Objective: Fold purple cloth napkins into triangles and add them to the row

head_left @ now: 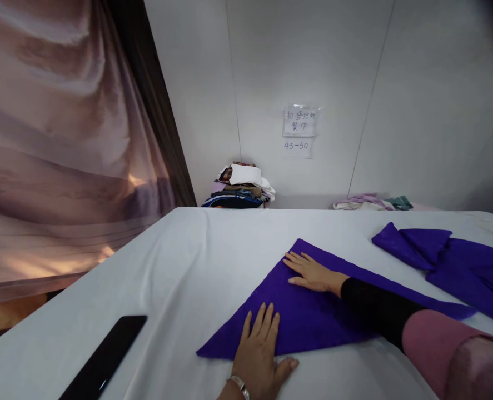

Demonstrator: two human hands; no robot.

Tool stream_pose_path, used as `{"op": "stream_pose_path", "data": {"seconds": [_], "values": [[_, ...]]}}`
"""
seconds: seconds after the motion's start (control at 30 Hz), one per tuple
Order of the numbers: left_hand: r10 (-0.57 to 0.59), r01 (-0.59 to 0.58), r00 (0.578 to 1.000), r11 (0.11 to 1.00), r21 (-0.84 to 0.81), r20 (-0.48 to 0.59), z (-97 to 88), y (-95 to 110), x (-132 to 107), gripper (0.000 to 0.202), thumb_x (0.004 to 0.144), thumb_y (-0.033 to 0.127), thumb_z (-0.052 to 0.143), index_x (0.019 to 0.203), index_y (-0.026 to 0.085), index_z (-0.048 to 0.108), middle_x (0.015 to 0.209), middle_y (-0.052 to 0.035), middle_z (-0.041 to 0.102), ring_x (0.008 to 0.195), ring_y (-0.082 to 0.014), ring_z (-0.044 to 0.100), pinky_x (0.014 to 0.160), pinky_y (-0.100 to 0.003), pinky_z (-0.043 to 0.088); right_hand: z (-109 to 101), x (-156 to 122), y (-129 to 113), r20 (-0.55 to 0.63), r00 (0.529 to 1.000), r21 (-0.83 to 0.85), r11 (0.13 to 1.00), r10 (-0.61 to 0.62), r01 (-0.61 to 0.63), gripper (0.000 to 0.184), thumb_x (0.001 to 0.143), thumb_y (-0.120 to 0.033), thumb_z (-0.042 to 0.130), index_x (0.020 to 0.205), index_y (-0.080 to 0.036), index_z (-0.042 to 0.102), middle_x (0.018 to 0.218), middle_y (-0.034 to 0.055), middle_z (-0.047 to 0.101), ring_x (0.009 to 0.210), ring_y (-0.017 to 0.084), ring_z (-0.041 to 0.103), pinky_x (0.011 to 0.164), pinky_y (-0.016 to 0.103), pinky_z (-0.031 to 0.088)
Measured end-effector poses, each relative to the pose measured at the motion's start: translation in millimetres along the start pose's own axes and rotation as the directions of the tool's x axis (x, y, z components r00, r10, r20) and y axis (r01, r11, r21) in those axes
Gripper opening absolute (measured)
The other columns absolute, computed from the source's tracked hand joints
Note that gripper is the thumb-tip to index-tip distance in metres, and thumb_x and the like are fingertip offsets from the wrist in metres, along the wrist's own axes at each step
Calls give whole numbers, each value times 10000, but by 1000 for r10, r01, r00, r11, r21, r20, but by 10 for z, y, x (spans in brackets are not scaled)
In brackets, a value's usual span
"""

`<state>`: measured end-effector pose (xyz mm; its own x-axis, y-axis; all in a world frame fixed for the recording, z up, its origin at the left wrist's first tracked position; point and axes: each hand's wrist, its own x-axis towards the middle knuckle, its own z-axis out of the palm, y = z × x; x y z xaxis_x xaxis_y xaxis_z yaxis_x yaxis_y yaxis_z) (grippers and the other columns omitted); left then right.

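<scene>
A purple cloth napkin [304, 316] lies in a triangle shape on the white-covered table, one corner pointing away from me and another at the left. My left hand [259, 353] rests on its near left edge, fingers spread over the cloth and thumb on the white cover. Farther up, my right hand [313, 273] lies flat near the far corner, fingers stretched out to the left. Neither hand grips anything. My right forearm, in a black and pink sleeve, hides part of the cloth's right side.
More purple cloth [471, 266] lies loosely folded at the right. A black flat object [104, 358] sits at the front left of the white tablecloth [167, 278]. Beyond the far edge are a pile of folded fabrics [242, 186] and other cloths [367, 201]. A curtain [63, 139] hangs left.
</scene>
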<state>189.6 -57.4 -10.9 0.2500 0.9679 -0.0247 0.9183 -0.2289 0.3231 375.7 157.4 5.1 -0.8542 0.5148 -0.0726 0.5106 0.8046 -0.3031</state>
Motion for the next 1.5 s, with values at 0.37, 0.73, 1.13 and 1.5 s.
{"op": "stream_pose_path", "data": {"seconds": [0.37,0.73,1.13,1.5], "values": [[29,-32,999,996,79,37,4,-58,44,789,799,670,321,1415,195,187,1468,-99,131,1351,-330,139,1072,-584,176,-101,71,295,-113,957,-12,962,268,-271,766,856,-655,228,1406,-125,274,1480,149,199,1368,259,120,1092,478,99],[-22,23,1000,987,157,-6,26,-26,60,739,829,639,284,1399,172,239,1470,-77,188,1361,-285,152,1086,-548,182,164,-1071,-761,0,999,165,985,41,-41,757,842,-640,335,1433,-195,171,1494,102,161,1375,228,92,1104,447,10],[-78,69,997,966,250,24,-16,-30,148,775,815,631,281,1390,116,219,1470,-69,158,1367,-253,117,1102,-515,127,98,-2755,512,-242,622,1,641,745,-767,710,873,-613,224,1410,-151,273,1477,137,212,1364,267,135,1083,489,118],[-74,74,997,957,279,-9,-29,-15,166,751,816,595,308,1392,117,247,1465,-80,198,1366,-242,136,1101,-494,138,248,-2460,-212,-185,882,44,900,434,-434,712,871,-623,226,1437,-193,176,1499,77,146,1375,217,98,1102,436,66]]}}
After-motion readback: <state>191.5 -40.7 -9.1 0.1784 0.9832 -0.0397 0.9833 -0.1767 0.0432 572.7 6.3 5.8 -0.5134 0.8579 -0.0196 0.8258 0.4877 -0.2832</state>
